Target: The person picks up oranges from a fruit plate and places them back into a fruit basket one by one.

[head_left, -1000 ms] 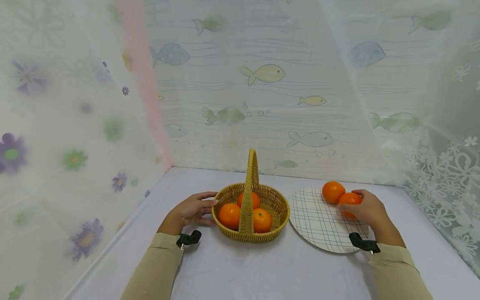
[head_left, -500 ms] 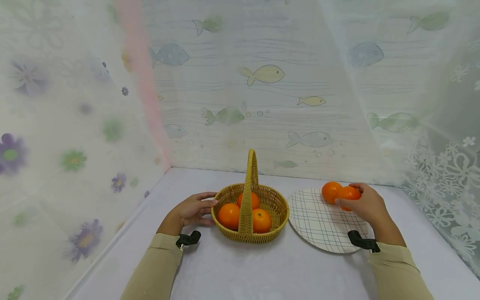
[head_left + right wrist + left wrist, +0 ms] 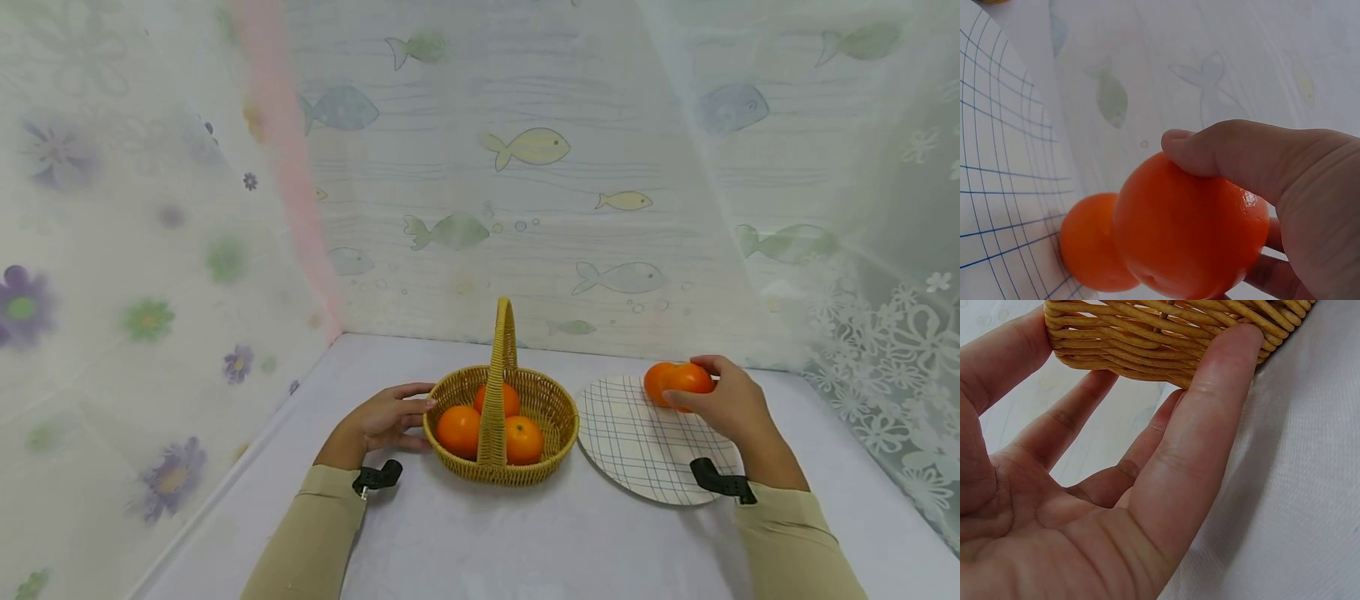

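Note:
My right hand (image 3: 727, 404) grips an orange (image 3: 692, 380) between thumb and fingers, above the far right of the round plate (image 3: 626, 450). A second orange (image 3: 657, 383) rests on this blue-checked plate, partly covered by the held one. In the right wrist view, my thumb lies over the top of the held orange (image 3: 1185, 231). My left hand (image 3: 386, 419) touches the left side of a wicker basket (image 3: 517, 477), fingers spread and fairly straight. The left wrist view shows thumb and fingertips against the basket's woven wall (image 3: 1141, 344). Three oranges (image 3: 458, 432) lie inside, around the tall handle.
The basket's arched handle (image 3: 504, 342) rises above its rim. Plate and basket stand side by side on a white-covered table (image 3: 525, 542). A fish-patterned curtain (image 3: 465, 183) hangs along the back, and a flowered one (image 3: 150, 392) along the left.
My right hand has raised the orange and moved it slightly left, so it overlaps the other orange on the plate more. The left hand and basket stay in place.

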Tool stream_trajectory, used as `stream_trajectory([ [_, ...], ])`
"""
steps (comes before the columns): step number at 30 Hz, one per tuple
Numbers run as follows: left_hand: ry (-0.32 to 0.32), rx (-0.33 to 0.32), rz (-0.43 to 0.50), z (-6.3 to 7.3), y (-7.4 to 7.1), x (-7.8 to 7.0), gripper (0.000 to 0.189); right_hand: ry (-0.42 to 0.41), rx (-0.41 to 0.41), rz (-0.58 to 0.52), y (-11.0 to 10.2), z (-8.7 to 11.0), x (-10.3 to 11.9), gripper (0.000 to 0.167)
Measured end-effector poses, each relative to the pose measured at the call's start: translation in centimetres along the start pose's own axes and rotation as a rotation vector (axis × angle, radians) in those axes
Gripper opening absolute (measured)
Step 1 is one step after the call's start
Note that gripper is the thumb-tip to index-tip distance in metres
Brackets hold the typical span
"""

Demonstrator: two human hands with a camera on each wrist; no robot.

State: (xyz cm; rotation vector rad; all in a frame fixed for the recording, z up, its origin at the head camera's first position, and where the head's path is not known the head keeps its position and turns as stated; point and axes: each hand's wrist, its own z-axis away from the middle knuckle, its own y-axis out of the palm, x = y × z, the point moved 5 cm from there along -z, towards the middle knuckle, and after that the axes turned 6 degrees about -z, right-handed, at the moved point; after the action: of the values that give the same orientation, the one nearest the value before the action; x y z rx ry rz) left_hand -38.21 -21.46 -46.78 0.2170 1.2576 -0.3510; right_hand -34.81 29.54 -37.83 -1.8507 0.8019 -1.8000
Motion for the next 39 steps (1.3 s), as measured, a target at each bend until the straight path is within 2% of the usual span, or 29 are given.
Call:
stream_trajectory([
  [10, -0.013, -0.014, 0.011, -0.1, -0.1, 0.2, 0.059, -0.053, -0.013, 0.013, 0.7, 0.3, 1.5, 0.093],
  [20, -0.009, -0.003, 0.016, -0.2, -0.1, 0.3, 0.060, -0.108, 0.002, -0.028, 1.5, 0.8, 3.3, 0.095],
  [29, -0.005, 0.005, 0.023, -0.1, -0.1, 0.1, 0.058, -0.146, -0.012, -0.054, 2.2, 1.2, 4.8, 0.092],
  [34, -0.007, 0.007, 0.024, -0.1, 0.0, 0.1, 0.060, -0.199, -0.010, -0.056, 2.8, 1.6, 5.7, 0.085],
  [39, -0.011, 0.015, 0.023, -0.1, 0.0, 0.1, 0.060, -0.272, -0.009, -0.038, 4.3, 1.9, 6.7, 0.078],
])
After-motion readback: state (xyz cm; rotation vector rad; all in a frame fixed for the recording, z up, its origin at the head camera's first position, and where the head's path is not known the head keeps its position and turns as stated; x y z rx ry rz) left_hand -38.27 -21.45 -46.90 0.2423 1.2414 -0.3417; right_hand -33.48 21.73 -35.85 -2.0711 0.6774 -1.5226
